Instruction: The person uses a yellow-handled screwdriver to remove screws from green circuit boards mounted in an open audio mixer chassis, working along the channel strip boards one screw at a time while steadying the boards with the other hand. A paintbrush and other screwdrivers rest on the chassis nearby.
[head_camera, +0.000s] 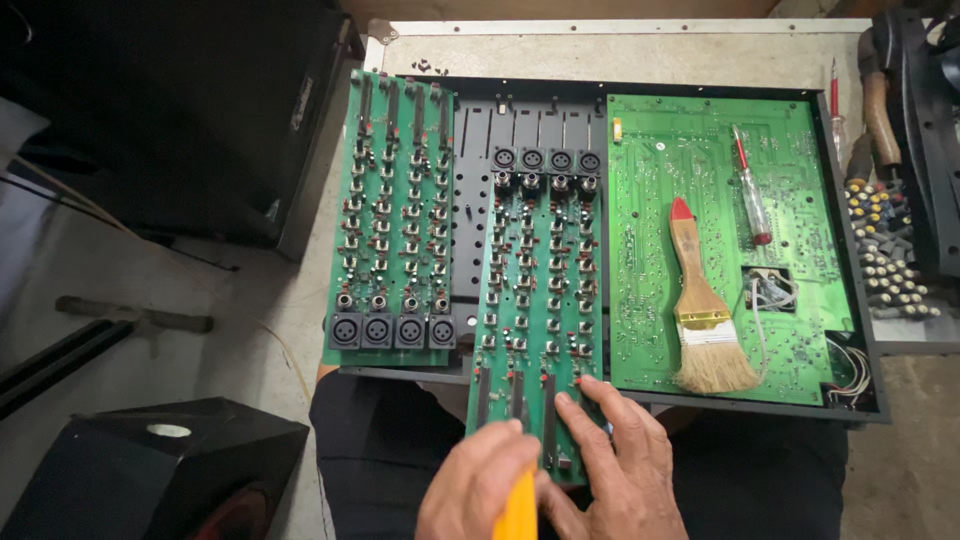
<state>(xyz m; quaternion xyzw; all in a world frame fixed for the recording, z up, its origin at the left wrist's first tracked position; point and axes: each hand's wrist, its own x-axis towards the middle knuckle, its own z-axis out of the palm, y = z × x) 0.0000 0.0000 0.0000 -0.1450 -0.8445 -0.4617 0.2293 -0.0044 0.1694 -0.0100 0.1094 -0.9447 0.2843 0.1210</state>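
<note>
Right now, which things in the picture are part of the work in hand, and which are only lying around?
In use:
- left hand gripping a yellow tool handle
- right hand resting on the middle circuit board

Lying about:
- paintbrush and red-tipped screwdriver on the right board
- left circuit board
- pile of knobs
- black speaker
</note>
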